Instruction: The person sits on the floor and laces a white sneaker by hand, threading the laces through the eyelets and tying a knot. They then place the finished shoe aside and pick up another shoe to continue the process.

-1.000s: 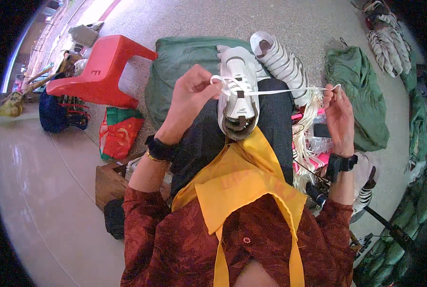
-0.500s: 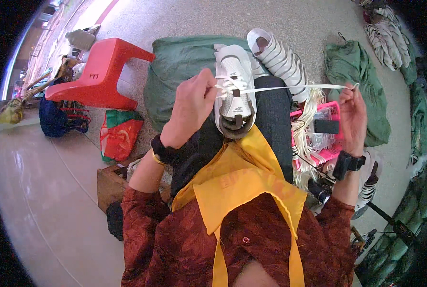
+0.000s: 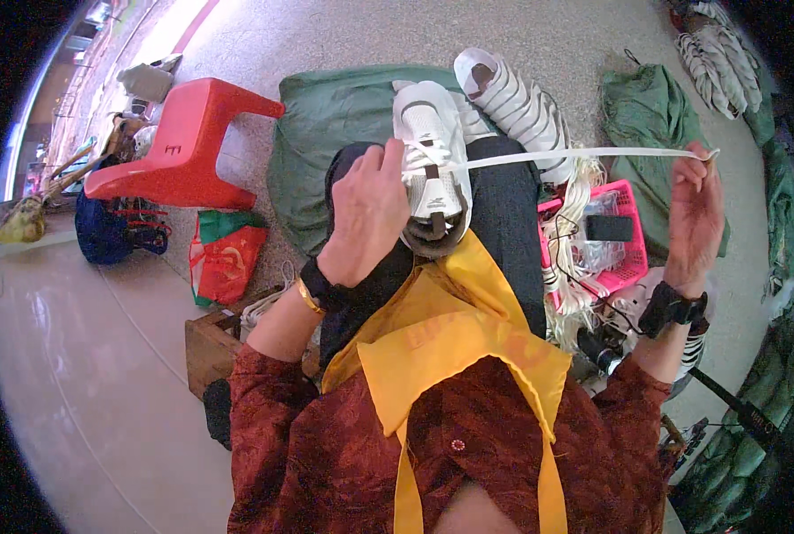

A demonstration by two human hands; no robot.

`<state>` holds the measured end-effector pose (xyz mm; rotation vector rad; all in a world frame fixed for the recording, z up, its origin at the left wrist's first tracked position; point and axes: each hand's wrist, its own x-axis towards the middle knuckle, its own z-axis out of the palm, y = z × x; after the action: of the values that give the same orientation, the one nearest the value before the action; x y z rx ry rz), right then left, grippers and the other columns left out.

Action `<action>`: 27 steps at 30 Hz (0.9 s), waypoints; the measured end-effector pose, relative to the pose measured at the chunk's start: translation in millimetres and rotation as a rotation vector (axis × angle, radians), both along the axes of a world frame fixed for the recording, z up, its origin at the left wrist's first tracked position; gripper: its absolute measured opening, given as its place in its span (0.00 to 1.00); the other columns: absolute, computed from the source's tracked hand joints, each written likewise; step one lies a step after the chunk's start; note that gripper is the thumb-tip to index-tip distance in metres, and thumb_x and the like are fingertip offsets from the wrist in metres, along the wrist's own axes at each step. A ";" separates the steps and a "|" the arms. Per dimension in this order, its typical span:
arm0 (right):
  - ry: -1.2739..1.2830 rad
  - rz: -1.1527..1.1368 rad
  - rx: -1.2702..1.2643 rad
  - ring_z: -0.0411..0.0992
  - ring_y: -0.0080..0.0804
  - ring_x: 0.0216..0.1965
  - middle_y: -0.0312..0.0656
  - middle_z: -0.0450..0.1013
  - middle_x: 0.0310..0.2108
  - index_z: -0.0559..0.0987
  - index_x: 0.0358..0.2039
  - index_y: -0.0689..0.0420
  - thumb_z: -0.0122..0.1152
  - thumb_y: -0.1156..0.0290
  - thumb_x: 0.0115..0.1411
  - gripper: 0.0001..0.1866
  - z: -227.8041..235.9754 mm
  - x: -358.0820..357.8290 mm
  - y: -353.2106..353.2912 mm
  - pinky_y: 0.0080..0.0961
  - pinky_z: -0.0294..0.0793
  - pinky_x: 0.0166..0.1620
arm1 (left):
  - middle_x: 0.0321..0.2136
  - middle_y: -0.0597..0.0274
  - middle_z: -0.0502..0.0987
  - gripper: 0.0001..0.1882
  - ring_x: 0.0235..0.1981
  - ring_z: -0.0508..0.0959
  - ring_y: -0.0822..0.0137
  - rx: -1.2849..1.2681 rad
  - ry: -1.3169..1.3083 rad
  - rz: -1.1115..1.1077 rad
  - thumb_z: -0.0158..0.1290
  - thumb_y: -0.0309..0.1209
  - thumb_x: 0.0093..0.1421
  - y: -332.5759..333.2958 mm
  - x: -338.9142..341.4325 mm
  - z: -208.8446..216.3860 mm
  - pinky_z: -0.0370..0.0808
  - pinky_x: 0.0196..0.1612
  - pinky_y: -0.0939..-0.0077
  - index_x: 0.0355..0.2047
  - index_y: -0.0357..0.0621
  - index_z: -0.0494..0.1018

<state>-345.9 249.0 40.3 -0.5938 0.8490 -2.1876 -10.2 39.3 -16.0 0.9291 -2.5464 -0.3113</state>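
Observation:
A white sneaker (image 3: 447, 191) rests on my lap, toe pointing away from me and heel toward my yellow apron. From its lacing, a white shoelace (image 3: 584, 154) stretches taut to the right. My right hand (image 3: 697, 214) pinches that lace close to its tip, out past the pink basket. Against the sneaker's left edge, my left hand (image 3: 368, 214) is closed, with lace running to its fingertips. The back of the hand hides part of what those fingers hold. Fewer lace crossings show over the tongue near the ankle opening than near the toe.
A stack of white shoe uppers (image 3: 526, 111) lies beyond my knees by a green sack (image 3: 308, 151). On the right, a pink basket (image 3: 633, 231) stands beside a bundle of pale laces (image 3: 578, 191). At left are a red plastic chair (image 3: 192, 133), a red-green bag (image 3: 228, 258) and a wooden box (image 3: 206, 347).
My right hand has moved farther right, drawing out a longer stretch of lace. My left hand has turned, its back now facing up, and stays by the sneaker. Lace crossings look fewer.

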 end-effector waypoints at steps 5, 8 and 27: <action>-0.001 0.130 -0.034 0.66 0.23 0.38 0.42 0.70 0.44 0.70 0.51 0.68 0.54 0.75 0.69 0.13 -8.6 14.8 -10.4 0.21 0.70 0.45 | 0.25 0.47 0.72 0.05 0.30 0.77 0.42 0.176 0.187 0.133 0.50 0.22 0.61 -2.1 -10.1 -1.2 0.73 0.33 0.54 0.35 0.40 0.64; 0.013 0.079 0.047 0.65 0.23 0.38 0.42 0.70 0.43 0.71 0.51 0.66 0.54 0.76 0.69 0.12 -15.3 38.4 -19.0 0.21 0.70 0.45 | 0.22 0.47 0.71 0.05 0.27 0.77 0.45 0.430 0.390 0.193 0.49 0.23 0.64 -18.8 -12.6 -17.3 0.72 0.31 0.56 0.34 0.40 0.64; -0.085 0.043 0.117 0.67 0.24 0.39 0.42 0.71 0.46 0.71 0.51 0.66 0.56 0.75 0.69 0.13 -69.0 0.9 17.5 0.21 0.72 0.47 | 0.32 0.68 0.74 0.06 0.32 0.70 0.75 0.846 0.528 -0.124 0.44 0.20 0.64 -25.7 0.7 -15.9 0.67 0.35 0.83 0.38 0.42 0.69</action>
<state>-345.0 266.5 -28.7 -0.4545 0.9034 -2.0935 -9.5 13.6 -31.9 0.7897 -1.9496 -1.5225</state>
